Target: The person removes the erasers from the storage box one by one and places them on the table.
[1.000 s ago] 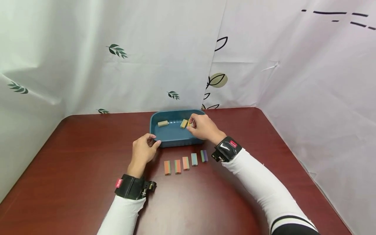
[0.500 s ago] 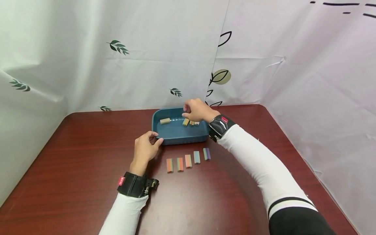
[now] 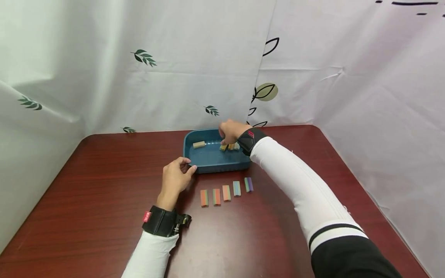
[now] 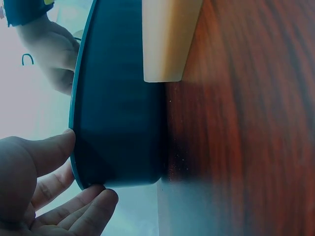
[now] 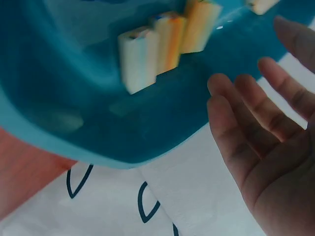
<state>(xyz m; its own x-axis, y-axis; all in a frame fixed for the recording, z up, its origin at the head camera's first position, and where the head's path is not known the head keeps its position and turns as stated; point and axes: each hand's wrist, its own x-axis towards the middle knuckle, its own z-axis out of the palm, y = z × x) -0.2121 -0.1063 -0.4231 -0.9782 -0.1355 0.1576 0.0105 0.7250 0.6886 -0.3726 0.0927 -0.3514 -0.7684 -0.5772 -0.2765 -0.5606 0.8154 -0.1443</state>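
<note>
A blue tray (image 3: 219,168) stands on the table. My left hand (image 3: 174,178) holds its near left corner, thumb on the rim and fingers at the tray's end. My right hand (image 3: 232,130) is over the tray's back right part, its fingers relaxed and nothing in them in the right wrist view. Below and beside it, a yellow block (image 3: 223,148), an orange-striped block (image 5: 170,42) and a pale blue-striped block (image 5: 139,59) stand close together. A cream block (image 3: 199,144) lies apart at the tray's left.
Before the tray is a row of several small two-tone blocks, from an orange-green block (image 3: 204,198) at the left to a green-purple block (image 3: 248,185) at the right. A white patterned curtain (image 3: 174,85) hangs behind the dark red table (image 3: 104,185).
My right hand has let go of the orange-striped block in the tray. It rose toward the back, then came down slightly leftward near the yellow block. My left hand stays at the tray corner.
</note>
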